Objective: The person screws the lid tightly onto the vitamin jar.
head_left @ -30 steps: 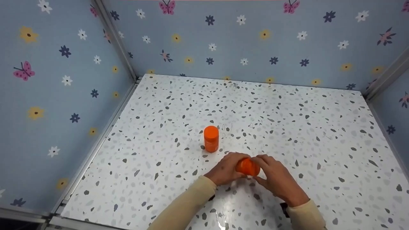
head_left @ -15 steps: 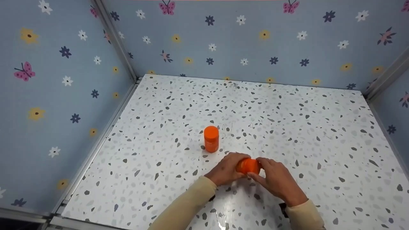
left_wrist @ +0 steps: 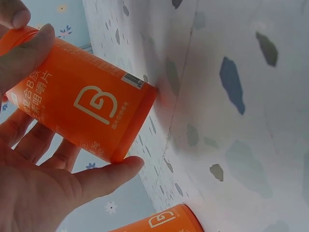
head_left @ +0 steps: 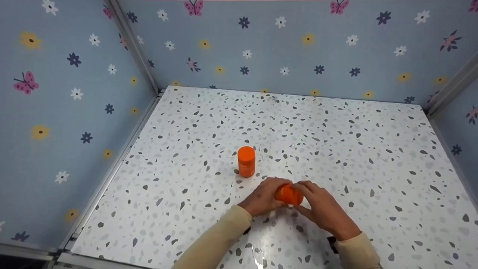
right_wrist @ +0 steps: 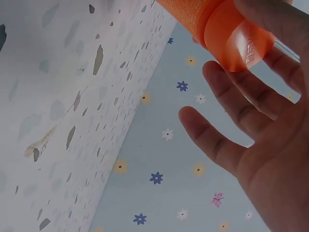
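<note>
My left hand (head_left: 263, 198) holds an orange pill bottle (head_left: 290, 194) tilted on its side, just above the table. In the left wrist view its pale lettering and barcode show on the bottle's body (left_wrist: 91, 99), the base pointing right. My right hand (head_left: 324, 209) grips the capped end with thumb and fingers. The right wrist view has the orange cap (right_wrist: 239, 38) by that thumb, while the lower fingers spread away from it. A second orange bottle (head_left: 246, 162) stands upright with its cap on, left of and beyond my hands.
A white speckled table (head_left: 179, 149) lies under everything. Blue walls with flowers and butterflies (head_left: 261, 41) enclose it at the back and sides, and a metal rail (head_left: 112, 170) runs along its left edge.
My right hand's fingers shifted out to the cap's far end half a second ago, then came back over its top. The left hand and the standing bottle stay put.
</note>
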Demonstrator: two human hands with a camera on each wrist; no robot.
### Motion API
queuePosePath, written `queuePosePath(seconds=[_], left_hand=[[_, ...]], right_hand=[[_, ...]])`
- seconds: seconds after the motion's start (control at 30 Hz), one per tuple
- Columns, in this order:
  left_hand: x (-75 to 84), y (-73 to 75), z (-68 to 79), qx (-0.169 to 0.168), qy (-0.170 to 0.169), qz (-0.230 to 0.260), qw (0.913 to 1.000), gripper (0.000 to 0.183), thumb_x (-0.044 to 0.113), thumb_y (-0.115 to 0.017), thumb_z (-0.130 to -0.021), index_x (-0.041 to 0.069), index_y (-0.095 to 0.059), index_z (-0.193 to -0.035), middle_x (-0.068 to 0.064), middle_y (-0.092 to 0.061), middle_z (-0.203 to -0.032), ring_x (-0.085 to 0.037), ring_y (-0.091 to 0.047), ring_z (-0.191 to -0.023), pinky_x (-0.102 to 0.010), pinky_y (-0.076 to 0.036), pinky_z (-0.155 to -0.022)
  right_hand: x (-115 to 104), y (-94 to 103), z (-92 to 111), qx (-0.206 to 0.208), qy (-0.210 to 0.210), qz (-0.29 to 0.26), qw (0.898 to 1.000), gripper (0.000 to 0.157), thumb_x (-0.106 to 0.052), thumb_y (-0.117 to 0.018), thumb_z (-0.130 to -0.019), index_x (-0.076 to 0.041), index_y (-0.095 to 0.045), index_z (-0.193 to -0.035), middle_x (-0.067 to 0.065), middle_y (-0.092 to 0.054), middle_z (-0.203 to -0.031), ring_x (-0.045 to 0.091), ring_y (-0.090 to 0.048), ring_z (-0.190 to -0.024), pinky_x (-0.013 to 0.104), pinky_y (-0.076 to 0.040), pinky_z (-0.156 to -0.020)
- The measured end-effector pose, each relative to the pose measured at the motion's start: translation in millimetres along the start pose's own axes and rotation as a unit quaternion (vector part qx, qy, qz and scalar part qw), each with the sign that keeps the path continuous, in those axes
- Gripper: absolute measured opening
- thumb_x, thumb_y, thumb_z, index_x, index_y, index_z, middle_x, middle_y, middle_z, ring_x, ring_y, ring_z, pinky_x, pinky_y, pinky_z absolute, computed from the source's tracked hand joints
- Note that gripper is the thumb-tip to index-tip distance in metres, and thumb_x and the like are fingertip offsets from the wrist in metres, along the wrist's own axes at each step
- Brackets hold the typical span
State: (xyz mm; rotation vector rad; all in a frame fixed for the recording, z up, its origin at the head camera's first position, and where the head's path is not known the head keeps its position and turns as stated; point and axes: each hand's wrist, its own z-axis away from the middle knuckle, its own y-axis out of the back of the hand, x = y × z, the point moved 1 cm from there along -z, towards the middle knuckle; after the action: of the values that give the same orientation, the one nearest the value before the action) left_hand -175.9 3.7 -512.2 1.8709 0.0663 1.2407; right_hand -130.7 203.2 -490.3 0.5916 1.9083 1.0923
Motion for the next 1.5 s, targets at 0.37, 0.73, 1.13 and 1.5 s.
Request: queuePosePath(seconds=[0.37, 0.73, 1.13, 1.5], left_hand=[[2.8, -0.7, -2.5, -0.007, 0.007, -0.004, 0.9999, 0.056, 0.011, -0.081, -0.084, 0.009, -0.057, -0.135, -0.001, -0.061, -0.131, -0.014, -0.055, -0.115, -0.028, -0.045, -0.101], [1.2, 0.1, -1.3, -0.014, 0.012, -0.002, 0.9998, 0.058, 0.01, -0.081, -0.083, 0.013, -0.057, -0.136, 0.0, -0.061, -0.133, -0.015, -0.054, -0.119, -0.03, -0.043, -0.105], [0.1, -4.6, -2.9, -0.004, -0.01, 0.006, 0.9999, 0.056, 0.01, -0.082, -0.083, 0.015, -0.06, -0.133, 0.003, -0.062, -0.129, -0.012, -0.054, -0.116, -0.028, -0.044, -0.103], [0.9, -8.4, -0.3, 0.037, -0.056, -0.023, 0.9974, 0.052, 0.011, -0.08, -0.085, 0.012, -0.058, -0.133, -0.001, -0.062, -0.127, -0.015, -0.055, -0.114, -0.026, -0.046, -0.1]], right_hand=[[-2.9, -2.6, 0.1, -0.005, -0.058, 0.029, 0.998, 0.054, -0.03, -0.079, -0.087, 0.0, -0.057, -0.126, 0.011, -0.067, -0.106, 0.025, -0.063, -0.085, 0.04, -0.054, -0.074], [0.9, -7.6, 2.9, 0.013, 0.006, 0.018, 1.0, 0.064, -0.017, -0.087, -0.078, -0.012, -0.057, -0.134, 0.008, -0.061, -0.119, 0.024, -0.065, -0.096, 0.04, -0.058, -0.081], [0.2, -10.6, 4.7, 0.024, -0.003, -0.018, 1.0, 0.063, -0.009, -0.085, -0.08, -0.007, -0.055, -0.135, 0.008, -0.059, -0.116, 0.022, -0.064, -0.1, 0.038, -0.057, -0.084], [2.7, -9.5, 2.4, 0.038, 0.008, -0.022, 0.999, 0.059, -0.009, -0.085, -0.079, -0.007, -0.055, -0.13, 0.008, -0.059, -0.104, 0.018, -0.063, -0.087, 0.037, -0.058, -0.074]])
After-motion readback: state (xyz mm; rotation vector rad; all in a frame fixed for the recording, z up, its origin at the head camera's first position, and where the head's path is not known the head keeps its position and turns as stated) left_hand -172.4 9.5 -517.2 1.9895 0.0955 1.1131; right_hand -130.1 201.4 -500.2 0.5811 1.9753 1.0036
